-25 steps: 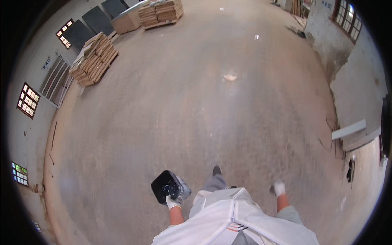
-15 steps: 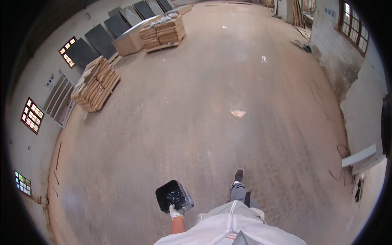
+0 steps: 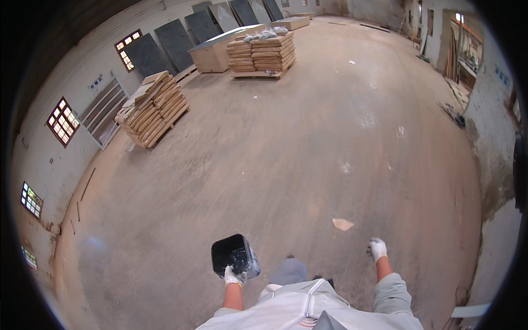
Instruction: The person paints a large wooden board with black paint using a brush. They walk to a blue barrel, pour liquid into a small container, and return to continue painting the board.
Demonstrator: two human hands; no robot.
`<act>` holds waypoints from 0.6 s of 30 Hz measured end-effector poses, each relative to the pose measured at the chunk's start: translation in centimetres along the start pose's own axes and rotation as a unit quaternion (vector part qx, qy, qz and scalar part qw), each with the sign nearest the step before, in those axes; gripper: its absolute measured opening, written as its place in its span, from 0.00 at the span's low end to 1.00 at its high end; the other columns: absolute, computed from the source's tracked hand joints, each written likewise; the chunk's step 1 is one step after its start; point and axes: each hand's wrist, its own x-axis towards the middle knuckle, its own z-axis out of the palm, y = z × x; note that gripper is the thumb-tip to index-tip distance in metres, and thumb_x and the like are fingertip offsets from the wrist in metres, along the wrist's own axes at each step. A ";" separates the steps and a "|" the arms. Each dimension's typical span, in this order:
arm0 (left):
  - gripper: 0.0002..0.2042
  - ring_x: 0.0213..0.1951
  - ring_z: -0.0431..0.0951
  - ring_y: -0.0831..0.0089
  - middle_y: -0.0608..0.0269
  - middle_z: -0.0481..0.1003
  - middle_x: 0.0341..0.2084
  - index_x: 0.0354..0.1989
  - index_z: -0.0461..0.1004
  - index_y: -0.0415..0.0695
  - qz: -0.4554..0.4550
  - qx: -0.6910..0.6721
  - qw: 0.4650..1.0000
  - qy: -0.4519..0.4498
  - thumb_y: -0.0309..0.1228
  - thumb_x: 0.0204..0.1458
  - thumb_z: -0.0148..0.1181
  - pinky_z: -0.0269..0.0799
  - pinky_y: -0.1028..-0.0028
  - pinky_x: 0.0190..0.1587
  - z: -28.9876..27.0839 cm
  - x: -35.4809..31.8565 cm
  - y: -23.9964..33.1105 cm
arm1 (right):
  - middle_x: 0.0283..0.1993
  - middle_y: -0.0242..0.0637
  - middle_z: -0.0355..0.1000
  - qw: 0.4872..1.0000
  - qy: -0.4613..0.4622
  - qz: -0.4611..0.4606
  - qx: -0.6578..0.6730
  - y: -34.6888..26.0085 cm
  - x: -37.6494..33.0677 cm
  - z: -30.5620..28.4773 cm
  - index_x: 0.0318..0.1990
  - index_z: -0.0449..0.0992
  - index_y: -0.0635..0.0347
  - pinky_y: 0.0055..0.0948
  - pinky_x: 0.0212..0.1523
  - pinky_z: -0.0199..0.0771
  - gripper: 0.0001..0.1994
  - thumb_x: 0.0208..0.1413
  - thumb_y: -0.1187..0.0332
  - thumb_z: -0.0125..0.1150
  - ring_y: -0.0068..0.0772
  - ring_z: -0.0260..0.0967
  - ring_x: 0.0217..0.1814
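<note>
My left hand (image 3: pixel 235 276), in a whitish work glove, grips the near rim of a square black bucket (image 3: pixel 250 265). The bucket hangs tilted over the floor, its mouth facing up, with pale smears on its inside and outer wall. Out to the right, my right hand (image 3: pixel 377 249) wears a similar glove. Its fingers look loosely curled in, and nothing shows in them.
A pale flat scrap (image 3: pixel 342 224) lies on the dusty floor (image 3: pixel 286 181) ahead. Two pallets of stacked brown sacks, one nearer (image 3: pixel 154 110) and one farther (image 3: pixel 261 55), stand at left. Dark panels (image 3: pixel 175 45) lean along the wall. A doorway (image 3: pixel 465 55) opens far right.
My right hand has swung into view on the right. The floor scrap is nearer and the view has turned leftward. My left hand still holds the bucket.
</note>
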 end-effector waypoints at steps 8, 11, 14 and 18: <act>0.14 0.36 0.80 0.57 0.65 0.81 0.42 0.46 0.76 0.60 0.021 0.027 0.998 0.048 0.45 0.51 0.61 0.77 0.61 0.25 23.9 13.2 -0.8 | 0.38 0.42 0.80 0.985 0.021 -0.167 -0.025 -18.0 16.8 8.9 0.53 0.80 0.62 0.36 0.33 0.81 0.16 0.61 0.71 0.55 0.36 0.78 0.32; 0.12 0.35 0.80 0.60 0.67 0.81 0.39 0.44 0.77 0.59 -0.021 0.034 0.999 -0.018 0.45 0.54 0.60 0.77 0.61 0.26 35.0 17.6 -1.3 | 0.37 0.55 0.80 0.821 -0.030 -0.218 -0.527 -11.7 20.4 4.3 0.34 0.83 0.61 0.46 0.40 0.81 0.11 0.55 0.67 0.56 0.51 0.80 0.37; 0.10 0.35 0.79 0.62 0.67 0.80 0.36 0.42 0.76 0.57 0.010 0.042 0.999 0.000 0.45 0.56 0.59 0.75 0.63 0.29 43.2 20.0 2.6 | 0.40 0.48 0.83 0.716 -0.130 -0.095 -0.680 -5.8 19.0 5.8 0.32 0.87 0.55 0.51 0.43 0.81 0.11 0.48 0.58 0.71 0.53 0.82 0.44; 0.14 0.40 0.78 0.57 0.61 0.79 0.43 0.48 0.73 0.56 0.041 0.099 0.994 0.023 0.44 0.55 0.61 0.75 0.60 0.32 55.7 24.8 6.4 | 0.39 0.48 0.83 0.806 -0.127 0.112 -0.567 -10.0 22.5 8.9 0.32 0.87 0.55 0.51 0.42 0.81 0.11 0.48 0.58 0.70 0.53 0.82 0.42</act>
